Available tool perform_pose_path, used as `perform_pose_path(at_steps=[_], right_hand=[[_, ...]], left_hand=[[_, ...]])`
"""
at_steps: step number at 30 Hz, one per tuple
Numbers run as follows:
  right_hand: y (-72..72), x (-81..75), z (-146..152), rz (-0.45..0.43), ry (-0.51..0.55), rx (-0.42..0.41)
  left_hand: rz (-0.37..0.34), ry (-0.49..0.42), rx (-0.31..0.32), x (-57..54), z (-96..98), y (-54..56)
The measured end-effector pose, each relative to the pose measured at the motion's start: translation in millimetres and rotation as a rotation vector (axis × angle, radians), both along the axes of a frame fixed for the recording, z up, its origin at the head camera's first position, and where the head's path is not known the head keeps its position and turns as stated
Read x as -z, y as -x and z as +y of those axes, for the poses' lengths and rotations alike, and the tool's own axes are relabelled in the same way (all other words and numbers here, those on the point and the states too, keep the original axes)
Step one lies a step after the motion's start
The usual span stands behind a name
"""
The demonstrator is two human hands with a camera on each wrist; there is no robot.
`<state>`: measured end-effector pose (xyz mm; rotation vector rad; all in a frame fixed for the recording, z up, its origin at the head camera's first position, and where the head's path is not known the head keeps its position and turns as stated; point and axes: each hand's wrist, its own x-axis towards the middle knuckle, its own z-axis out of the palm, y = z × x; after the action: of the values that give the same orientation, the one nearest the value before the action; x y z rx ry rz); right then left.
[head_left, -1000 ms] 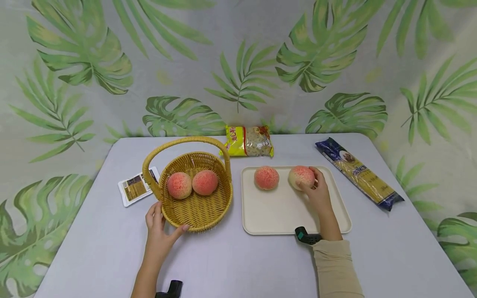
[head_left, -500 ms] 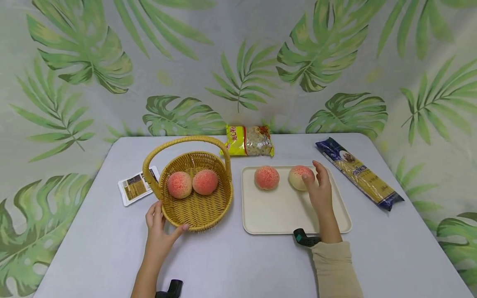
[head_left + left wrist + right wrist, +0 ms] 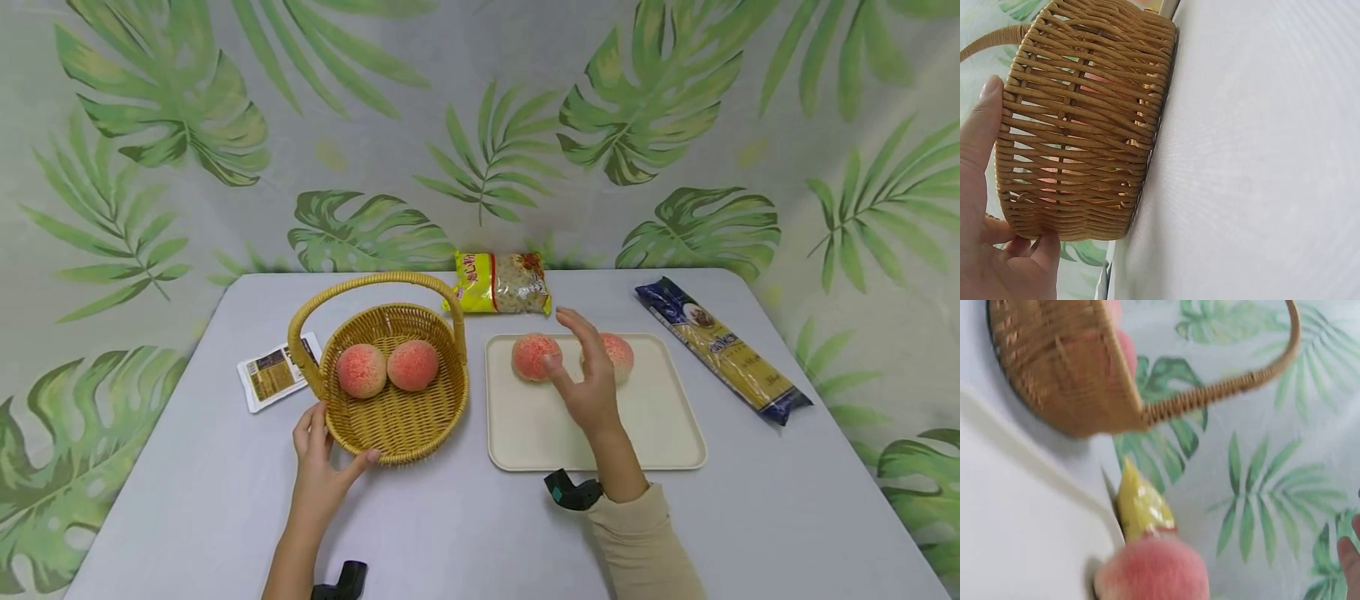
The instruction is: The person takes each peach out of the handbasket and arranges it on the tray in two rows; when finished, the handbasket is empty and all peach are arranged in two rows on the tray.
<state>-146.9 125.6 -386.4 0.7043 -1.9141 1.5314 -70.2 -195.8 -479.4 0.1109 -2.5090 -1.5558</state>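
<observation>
My left hand (image 3: pixel 318 475) holds the near-left side of a round wicker basket (image 3: pixel 397 427) with a tall handle. In the left wrist view, its thumb lies at the basket's rim and its fingers curl against the woven wall. Two pink peaches, a left one (image 3: pixel 362 371) and a right one (image 3: pixel 413 366), lie inside. A beige tray (image 3: pixel 536 429) carries a left peach (image 3: pixel 534 357) and a right peach (image 3: pixel 619 357), the latter partly hidden behind my right hand (image 3: pixel 591 387). That hand hovers over the tray, fingers and thumb spread, near the left peach and holding nothing.
Behind the tray lies a yellow-ended clear food packet (image 3: pixel 502 284). A long blue-and-gold noodle packet (image 3: pixel 722 348) is to the tray's right. A small white-edged sachet (image 3: pixel 276 375) lies left of the basket. Leaf-patterned cloth (image 3: pixel 480 167) hangs behind the table.
My right hand has let go of the tray's right peach and moved left toward the other one. Both tray peaches stay in place. My left hand keeps its hold on the basket.
</observation>
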Motion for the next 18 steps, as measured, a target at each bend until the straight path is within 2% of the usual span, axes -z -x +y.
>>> perform_pose_path(at_steps=[4,11,18], right_hand=[[-4.1,-1.0,-25.2,0.002,-0.080,-0.073],[-5.5,5.7,-61.1,-0.111,-0.185,-0.239],[14.7,48.4,-80.7,-0.256,-0.339,-0.297]], left_hand=[[0.001,-0.002,0.000,0.2,0.5,0.3],[0.001,-0.008,-0.002,-0.4,0.7,0.9],[0.008,-0.013,-0.007,-0.7,0.8,0.2]])
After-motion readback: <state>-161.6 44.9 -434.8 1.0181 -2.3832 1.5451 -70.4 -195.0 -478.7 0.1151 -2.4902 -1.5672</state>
